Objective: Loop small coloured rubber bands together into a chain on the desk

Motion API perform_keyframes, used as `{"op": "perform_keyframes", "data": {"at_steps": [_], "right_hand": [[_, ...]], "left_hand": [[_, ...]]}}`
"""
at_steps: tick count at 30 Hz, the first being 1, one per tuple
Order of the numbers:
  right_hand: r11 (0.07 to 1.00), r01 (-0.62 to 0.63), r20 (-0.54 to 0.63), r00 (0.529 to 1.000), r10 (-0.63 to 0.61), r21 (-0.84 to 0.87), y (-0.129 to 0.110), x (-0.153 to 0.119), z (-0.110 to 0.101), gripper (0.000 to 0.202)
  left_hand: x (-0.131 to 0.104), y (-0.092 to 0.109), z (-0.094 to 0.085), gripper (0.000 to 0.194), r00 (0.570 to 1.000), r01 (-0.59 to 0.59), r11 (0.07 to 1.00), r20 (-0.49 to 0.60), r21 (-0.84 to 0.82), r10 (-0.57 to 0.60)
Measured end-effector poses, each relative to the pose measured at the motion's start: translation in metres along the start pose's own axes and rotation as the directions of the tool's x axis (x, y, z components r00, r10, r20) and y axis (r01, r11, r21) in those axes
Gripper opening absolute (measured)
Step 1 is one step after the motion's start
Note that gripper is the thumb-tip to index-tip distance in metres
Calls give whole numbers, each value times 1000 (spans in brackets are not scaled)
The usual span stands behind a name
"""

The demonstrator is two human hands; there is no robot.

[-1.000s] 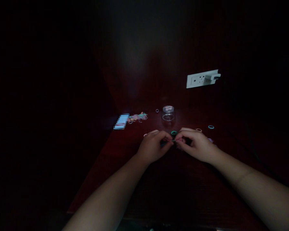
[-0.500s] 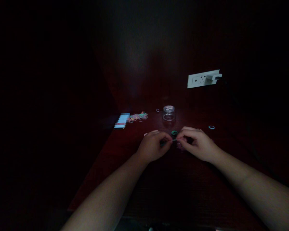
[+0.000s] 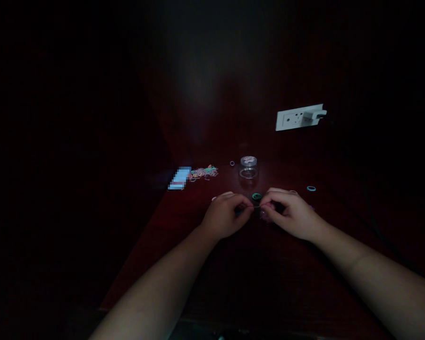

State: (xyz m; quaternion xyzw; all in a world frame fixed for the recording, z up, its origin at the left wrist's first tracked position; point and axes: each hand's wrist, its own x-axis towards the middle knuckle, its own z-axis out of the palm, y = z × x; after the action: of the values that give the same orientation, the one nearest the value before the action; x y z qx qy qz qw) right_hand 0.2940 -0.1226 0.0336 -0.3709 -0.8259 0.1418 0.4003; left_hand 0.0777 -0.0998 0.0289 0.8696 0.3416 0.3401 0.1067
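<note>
The left hand (image 3: 221,217) and right hand (image 3: 293,215) each pinch an end of the thin strand (image 3: 256,206), just this side of the green rings (image 3: 257,196) on the worktop (image 3: 177,231), where a light, even pull would probably prevent slipping.

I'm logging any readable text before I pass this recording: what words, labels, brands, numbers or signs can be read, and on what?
No text can be read anywhere.
Lid of the clear jar: pinkish pattern; any lettering is too small to read.
Bright rectangle at left: pixelated, unreadable.
Wall socket plate: holes visible, no legible marking.
Thin strand between the hands: no lettering visible.
</note>
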Motion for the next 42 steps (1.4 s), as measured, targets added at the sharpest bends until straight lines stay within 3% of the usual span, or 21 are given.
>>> {"op": "perform_keyframes", "data": {"at_steps": [3,14,17,23,42], "right_hand": [[1000,-7,0,1000,7,4,0,-1,1,4],[999,4,8,1000,-4,53,5,-2,4,15],[999,18,53,998,-20,47,4,-2,4,5],[1000,13,40,999,-14,19,4,-1,4,9],[1000,2,3,1000,-2,-1,3,0,0,10]], "left_hand": [[0,1,0,12,1000,-8,1000,-3,-12,8],[1,4,-1,9,998,-60,996,5,-65,61],[1,3,-1,9,998,-70,996,-1,-60,70],[2,4,-2,7,996,-89,994,7,-60,90],[1,3,-2,8,998,-53,998,25,-37,54]]}}
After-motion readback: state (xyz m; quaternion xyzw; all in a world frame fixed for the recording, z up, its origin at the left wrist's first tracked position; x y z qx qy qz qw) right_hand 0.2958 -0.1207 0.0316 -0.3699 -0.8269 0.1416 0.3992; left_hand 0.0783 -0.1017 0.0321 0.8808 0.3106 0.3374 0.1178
